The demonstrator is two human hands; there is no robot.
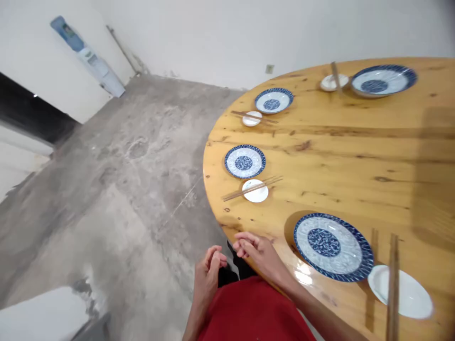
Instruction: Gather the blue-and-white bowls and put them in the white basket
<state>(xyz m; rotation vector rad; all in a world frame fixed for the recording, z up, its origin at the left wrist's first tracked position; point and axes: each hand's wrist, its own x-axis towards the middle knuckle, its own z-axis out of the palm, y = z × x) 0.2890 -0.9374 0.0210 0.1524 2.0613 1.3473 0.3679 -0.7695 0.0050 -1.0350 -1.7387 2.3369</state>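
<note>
My left hand (209,268) is held in front of my red top, off the table's edge over the floor. Its fingers are loosely curled, and nothing shows in them. My right hand (258,251) hovers at the edge of the wooden table (320,175), fingers half bent and apart from the thumb, also without anything in it. Nearest to it is a blue-rimmed plate (324,242). Beside that plate lies a small white dish (414,293) with chopsticks (393,289) across it. Neither hand touches the tableware.
Farther round the table are more patterned plates (245,162), (273,101), (384,80) and white dishes (259,194) with chopsticks. A water dispenser (97,68) stands against the white wall. Grey concrete floor (142,189) spreads to the left, with a white object (46,315) at lower left.
</note>
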